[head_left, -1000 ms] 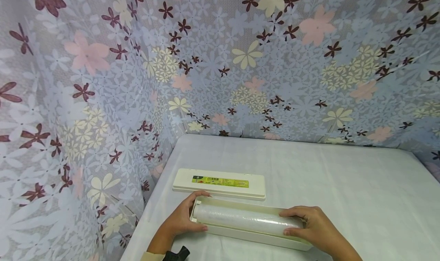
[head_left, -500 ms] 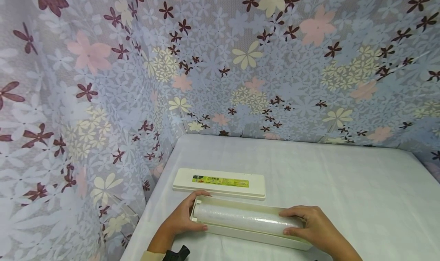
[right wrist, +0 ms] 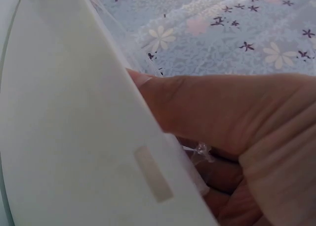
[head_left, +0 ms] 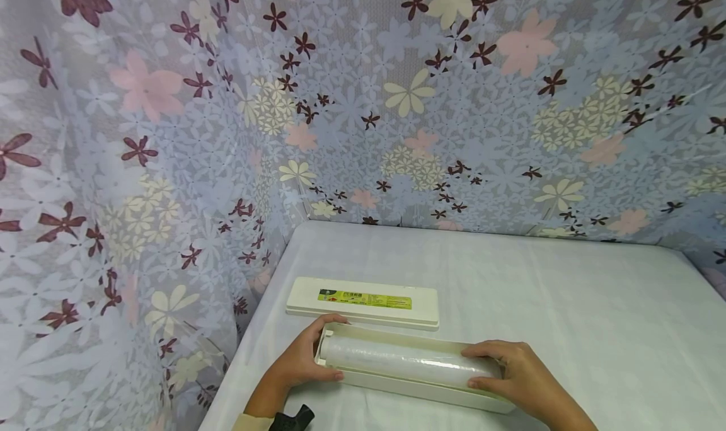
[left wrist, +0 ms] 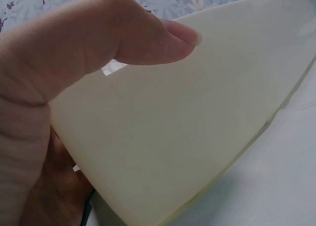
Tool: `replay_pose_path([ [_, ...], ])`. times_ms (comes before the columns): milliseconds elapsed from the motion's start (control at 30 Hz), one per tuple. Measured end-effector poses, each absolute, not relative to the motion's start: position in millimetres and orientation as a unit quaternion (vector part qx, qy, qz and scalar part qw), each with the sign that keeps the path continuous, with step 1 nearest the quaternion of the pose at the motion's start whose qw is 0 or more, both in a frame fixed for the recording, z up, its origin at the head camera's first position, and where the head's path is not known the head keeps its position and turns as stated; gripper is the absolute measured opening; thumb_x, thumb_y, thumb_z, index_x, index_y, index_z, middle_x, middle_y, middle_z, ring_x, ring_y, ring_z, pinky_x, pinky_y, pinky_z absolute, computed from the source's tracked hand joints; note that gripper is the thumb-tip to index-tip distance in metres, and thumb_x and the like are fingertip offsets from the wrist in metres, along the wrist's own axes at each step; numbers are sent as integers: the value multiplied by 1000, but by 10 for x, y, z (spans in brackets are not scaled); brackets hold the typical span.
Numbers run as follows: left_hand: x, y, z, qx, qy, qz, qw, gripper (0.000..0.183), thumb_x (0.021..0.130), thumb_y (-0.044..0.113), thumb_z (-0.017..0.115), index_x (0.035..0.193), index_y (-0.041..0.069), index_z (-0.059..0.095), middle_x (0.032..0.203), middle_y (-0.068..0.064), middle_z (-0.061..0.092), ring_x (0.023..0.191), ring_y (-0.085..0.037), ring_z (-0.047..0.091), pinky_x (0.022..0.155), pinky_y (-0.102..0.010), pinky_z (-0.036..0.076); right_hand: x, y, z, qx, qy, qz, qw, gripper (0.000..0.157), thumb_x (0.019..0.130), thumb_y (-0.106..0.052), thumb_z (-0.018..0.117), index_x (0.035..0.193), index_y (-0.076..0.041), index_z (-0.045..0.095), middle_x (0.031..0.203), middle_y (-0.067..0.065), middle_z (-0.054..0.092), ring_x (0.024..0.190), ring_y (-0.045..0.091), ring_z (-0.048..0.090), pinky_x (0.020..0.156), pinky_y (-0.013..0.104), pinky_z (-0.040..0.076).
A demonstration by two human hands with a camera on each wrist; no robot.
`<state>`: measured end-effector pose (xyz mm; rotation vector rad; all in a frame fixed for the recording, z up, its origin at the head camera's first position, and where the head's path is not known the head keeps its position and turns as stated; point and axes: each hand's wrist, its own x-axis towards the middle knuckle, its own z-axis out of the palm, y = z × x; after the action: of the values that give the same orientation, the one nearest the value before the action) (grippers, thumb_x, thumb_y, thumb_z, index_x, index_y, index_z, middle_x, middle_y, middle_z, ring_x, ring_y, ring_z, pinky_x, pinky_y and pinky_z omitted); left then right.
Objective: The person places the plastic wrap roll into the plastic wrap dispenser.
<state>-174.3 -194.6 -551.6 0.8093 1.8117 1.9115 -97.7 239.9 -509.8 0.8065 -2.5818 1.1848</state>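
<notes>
A long off-white cling film box (head_left: 425, 393) lies on the table without its lid, and a roll of clear cling film (head_left: 397, 358) rests inside. My left hand (head_left: 309, 358) grips the box's left end, its thumb across the near wall, as the left wrist view also shows on the box wall (left wrist: 182, 122). At the other end my right hand (head_left: 516, 377) holds the roll's right end between thumb and fingers. In the right wrist view the thumb of that right hand (right wrist: 222, 117) reaches behind the box wall (right wrist: 74, 112); its other fingers are partly hidden.
Just behind the box lies the off-white lid (head_left: 306, 302) with a yellow-green label (head_left: 365, 298). A white cloth (head_left: 567, 298) covers the table. Floral fabric (head_left: 351, 103) hangs behind and to the left. A black device (head_left: 292, 418) sits at the left wrist.
</notes>
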Motion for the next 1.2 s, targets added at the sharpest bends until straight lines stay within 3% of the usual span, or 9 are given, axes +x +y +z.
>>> replay_pose_path([
  [333,-1700,-1915,-5494,279,651,680,191,96,75,-5,90,153,-7,33,128,-30,59,104,-37,69,82,-46,62,-963,2464,-5079,296,-863,385,138,43,76,-23,95,116,-16,79,113,-5,76,102,13,72,92,8,45],
  [867,-1551,-1844,-5484,271,648,688,185,96,75,-6,89,153,-7,33,127,-29,60,102,-38,70,81,-47,62,-874,2650,-5021,279,-867,384,152,48,72,-19,98,115,-18,80,113,-10,76,101,11,72,90,9,47],
  [1200,-1552,-1856,-5481,273,643,692,184,96,74,-7,89,152,-7,33,127,-30,60,102,-38,70,81,-47,62,-825,2667,-4995,259,-871,388,154,49,75,-20,96,120,-20,78,116,-10,75,102,12,71,90,11,48],
])
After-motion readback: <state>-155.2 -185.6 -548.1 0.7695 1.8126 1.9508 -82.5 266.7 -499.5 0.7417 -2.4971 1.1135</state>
